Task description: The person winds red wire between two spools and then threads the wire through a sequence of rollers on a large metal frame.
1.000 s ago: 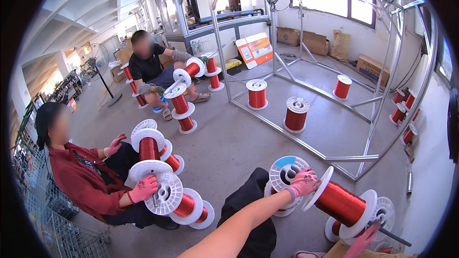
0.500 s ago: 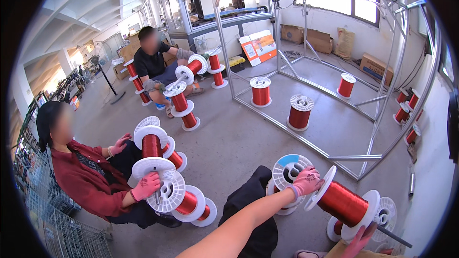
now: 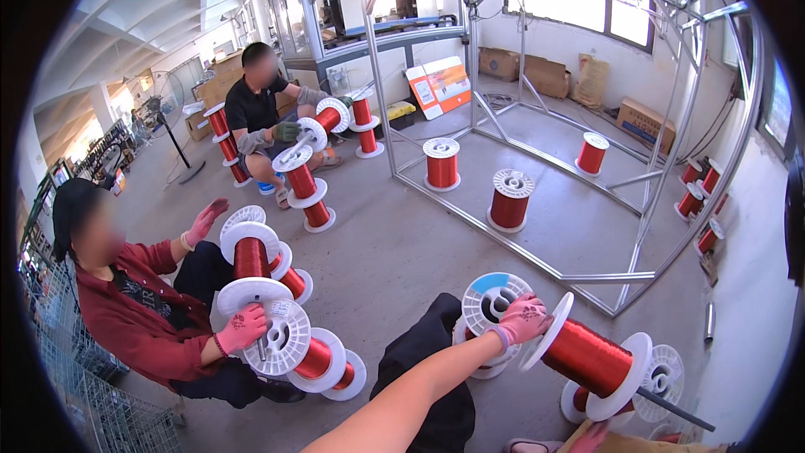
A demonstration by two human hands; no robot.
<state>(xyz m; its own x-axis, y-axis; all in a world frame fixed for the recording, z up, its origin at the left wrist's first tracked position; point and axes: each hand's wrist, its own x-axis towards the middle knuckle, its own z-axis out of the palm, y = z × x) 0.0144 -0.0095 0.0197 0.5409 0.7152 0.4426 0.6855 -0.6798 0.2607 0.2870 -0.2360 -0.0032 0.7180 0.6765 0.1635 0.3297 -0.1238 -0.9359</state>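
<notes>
A wire spool with red wire and white flanges lies sideways, a dark rod sticking out of its right end. My left hand, in a pink glove, is closed at the spool's left flange; what its fingers grip there is hidden. Just left of that hand stands an upright spool with a blue patch on its top flange. Low at the frame's edge, beneath the sideways spool, my right hand shows only in part, its fingers hidden. Another upright spool stands behind the rod.
Left of me a person in pink gloves handles a sideways spool; farther back another person handles one too. A metal frame stands ahead, with several spools on the floor inside. A wall runs along the right.
My right hand has dropped from the spool's right flange toward the lower edge. My left hand stays at the left flange. The person at left has raised one hand.
</notes>
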